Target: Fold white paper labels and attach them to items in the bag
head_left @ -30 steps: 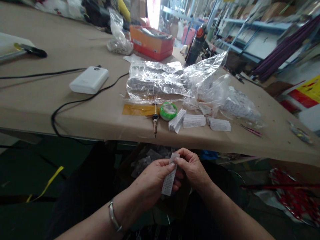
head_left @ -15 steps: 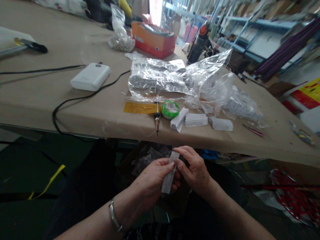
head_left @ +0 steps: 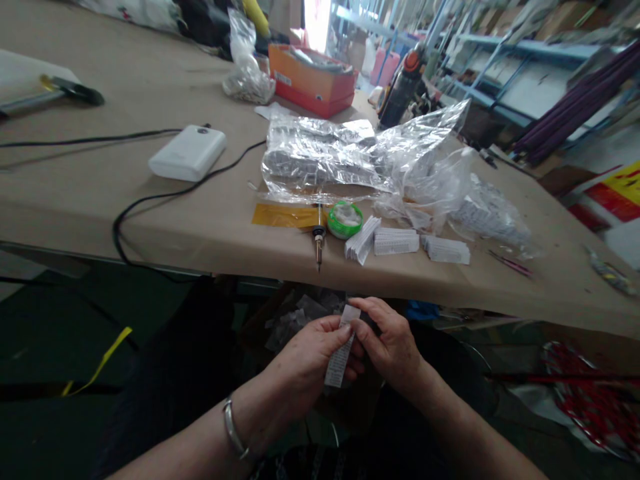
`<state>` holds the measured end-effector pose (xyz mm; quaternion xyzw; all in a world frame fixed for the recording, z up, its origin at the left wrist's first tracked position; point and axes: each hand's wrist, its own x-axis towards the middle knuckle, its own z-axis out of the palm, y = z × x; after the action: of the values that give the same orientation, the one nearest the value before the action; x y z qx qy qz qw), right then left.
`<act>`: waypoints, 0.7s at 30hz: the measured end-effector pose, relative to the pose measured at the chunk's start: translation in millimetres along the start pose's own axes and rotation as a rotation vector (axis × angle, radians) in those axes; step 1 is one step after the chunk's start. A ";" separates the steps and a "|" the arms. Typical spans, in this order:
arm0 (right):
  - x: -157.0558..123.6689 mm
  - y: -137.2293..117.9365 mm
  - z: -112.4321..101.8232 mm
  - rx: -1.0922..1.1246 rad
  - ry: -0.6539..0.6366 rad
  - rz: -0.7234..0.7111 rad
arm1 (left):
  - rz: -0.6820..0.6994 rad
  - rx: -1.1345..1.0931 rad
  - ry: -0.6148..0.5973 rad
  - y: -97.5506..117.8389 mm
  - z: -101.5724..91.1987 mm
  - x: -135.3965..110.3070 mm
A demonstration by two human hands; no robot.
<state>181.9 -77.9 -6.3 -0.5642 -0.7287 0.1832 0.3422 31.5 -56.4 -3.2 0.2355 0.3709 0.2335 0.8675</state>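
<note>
Below the table's front edge, my left hand (head_left: pixel 315 343) grips a narrow white printed paper strip (head_left: pixel 339 360), thumb on top. My right hand (head_left: pixel 387 340) is at the strip's upper end, its thumb and fingers closed around the edge there. Some of the fingers behind the strip are hidden. On the table above lie three small stacks of similar printed strips: a fanned stack (head_left: pixel 362 240), a middle stack (head_left: pixel 397 241) and a right stack (head_left: pixel 446 250). Left of them are a round green tin (head_left: pixel 345 220) and a soldering iron (head_left: pixel 319 240), tip toward me.
Clear plastic bags (head_left: pixel 325 157) spread across the table (head_left: pixel 200 233). A white power bank (head_left: pixel 188 153) sits left beside a black cable. An amber film strip (head_left: pixel 285 215), tweezers (head_left: pixel 511 263) and an orange box (head_left: pixel 313 80) are also there. Plastic scraps (head_left: pixel 295 320) lie under the edge.
The whole view has shifted slightly, so the table things appear a little further right. Both hands keep nearly the same hold on the paper strip.
</note>
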 end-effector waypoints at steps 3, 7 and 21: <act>-0.6 0.8 1.0 0.001 -0.012 -0.005 | -0.001 -0.001 0.000 0.6 0.4 -0.4; -1.3 1.4 1.4 0.003 0.008 -0.007 | -0.015 -0.009 -0.007 1.3 1.0 -1.3; 7.9 12.4 4.1 0.835 -0.242 0.437 | -0.001 -0.006 0.012 -1.0 -0.8 -3.1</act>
<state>186.6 -66.3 -14.9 -0.4932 -0.4920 0.5916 0.4058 29.1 -58.8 -2.6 0.2314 0.3752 0.2357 0.8661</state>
